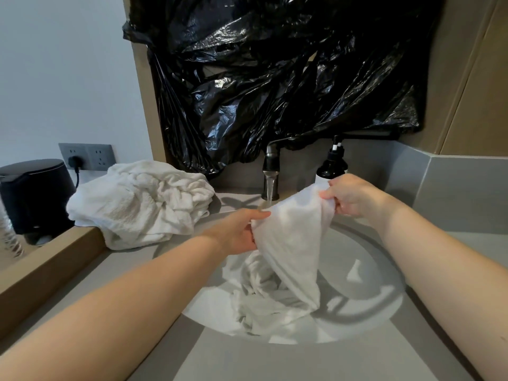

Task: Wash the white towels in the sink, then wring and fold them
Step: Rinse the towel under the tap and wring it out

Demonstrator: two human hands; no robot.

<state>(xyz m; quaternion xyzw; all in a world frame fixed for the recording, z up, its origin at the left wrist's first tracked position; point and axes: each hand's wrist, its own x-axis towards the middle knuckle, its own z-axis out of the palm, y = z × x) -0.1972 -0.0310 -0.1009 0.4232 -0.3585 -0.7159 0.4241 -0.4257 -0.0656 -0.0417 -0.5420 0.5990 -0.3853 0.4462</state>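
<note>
Washing a white towel (291, 243) under the running faucet (270, 171)
Our left hand (242, 232) and right hand (354, 196) each keep a clamped grip on its upper edge; next, we judge, scrubbing, then wringing.

No readable text, label, brand, number or sign anywhere.

A white towel (291, 243) hangs stretched over the round sink (371, 298), lower end bunched inside; more crumpled towels (137, 204) lie heaped just left.
</note>
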